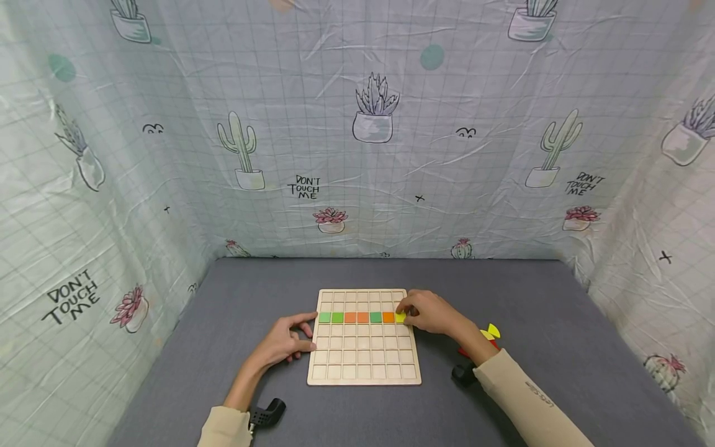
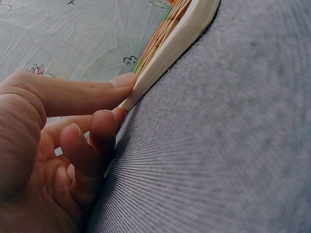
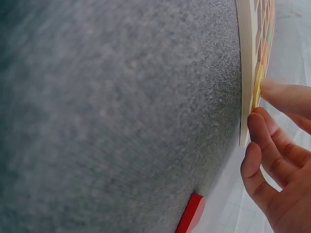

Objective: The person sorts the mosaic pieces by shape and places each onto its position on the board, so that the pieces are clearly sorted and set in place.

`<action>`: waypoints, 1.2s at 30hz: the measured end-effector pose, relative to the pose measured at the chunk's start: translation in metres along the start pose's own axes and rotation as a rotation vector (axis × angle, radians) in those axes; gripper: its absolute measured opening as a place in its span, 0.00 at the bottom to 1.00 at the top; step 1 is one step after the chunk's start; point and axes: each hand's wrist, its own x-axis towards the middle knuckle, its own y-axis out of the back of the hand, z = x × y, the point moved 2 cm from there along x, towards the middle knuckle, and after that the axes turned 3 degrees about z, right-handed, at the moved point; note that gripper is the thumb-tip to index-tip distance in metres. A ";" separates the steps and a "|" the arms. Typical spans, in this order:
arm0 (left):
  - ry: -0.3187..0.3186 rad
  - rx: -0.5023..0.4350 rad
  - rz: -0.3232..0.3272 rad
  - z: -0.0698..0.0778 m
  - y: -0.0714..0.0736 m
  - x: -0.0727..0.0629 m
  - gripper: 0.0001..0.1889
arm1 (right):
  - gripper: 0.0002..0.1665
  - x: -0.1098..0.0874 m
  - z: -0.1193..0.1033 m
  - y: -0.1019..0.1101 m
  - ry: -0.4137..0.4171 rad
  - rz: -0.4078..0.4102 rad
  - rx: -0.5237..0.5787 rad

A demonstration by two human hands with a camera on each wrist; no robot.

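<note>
A square wooden grid board (image 1: 357, 357) lies flat on the grey table. Square tiles in green, such as this green tile (image 1: 337, 318), and orange, such as this orange tile (image 1: 363, 318), fill one row across its upper half. At the right end of that row, my right hand (image 1: 432, 311) pinches a yellow tile (image 3: 258, 86) between thumb and fingers. The yellow tile sits over the last cell, partly covered by the fingertips. My left hand (image 1: 281, 340) touches the board's left edge with spread thumb and forefinger, its other fingers loosely bent beside the edge.
Red and yellow pieces (image 1: 493, 332) lie on the table to the right, partly hidden by the right forearm. One red piece (image 3: 190, 213) also shows in the right wrist view. A patterned cloth (image 1: 413, 155) hangs behind the table and along both sides.
</note>
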 end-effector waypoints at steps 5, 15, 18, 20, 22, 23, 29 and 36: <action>-0.001 -0.010 -0.010 0.001 0.000 0.000 0.39 | 0.12 -0.006 0.003 0.002 0.007 0.005 0.013; -0.013 -0.010 -0.024 0.001 0.001 -0.001 0.41 | 0.14 -0.025 0.012 0.019 -0.008 0.034 0.014; -0.019 -0.014 -0.028 0.001 0.002 -0.001 0.41 | 0.14 -0.033 0.018 0.026 -0.040 0.043 0.028; -0.025 -0.010 -0.030 0.002 0.002 0.000 0.41 | 0.14 -0.040 0.023 0.031 -0.053 0.053 0.036; -0.027 -0.004 -0.031 0.002 0.001 0.000 0.41 | 0.14 -0.047 0.028 0.036 -0.057 0.066 0.038; -0.027 0.000 -0.031 0.001 0.001 0.000 0.41 | 0.14 -0.050 0.030 0.038 -0.058 0.073 0.039; -0.025 0.017 -0.031 0.000 0.001 0.000 0.41 | 0.12 -0.070 0.044 0.050 -0.056 0.118 0.043; -0.033 0.014 -0.034 0.000 0.002 -0.002 0.41 | 0.11 -0.088 0.059 0.056 -0.105 0.111 0.049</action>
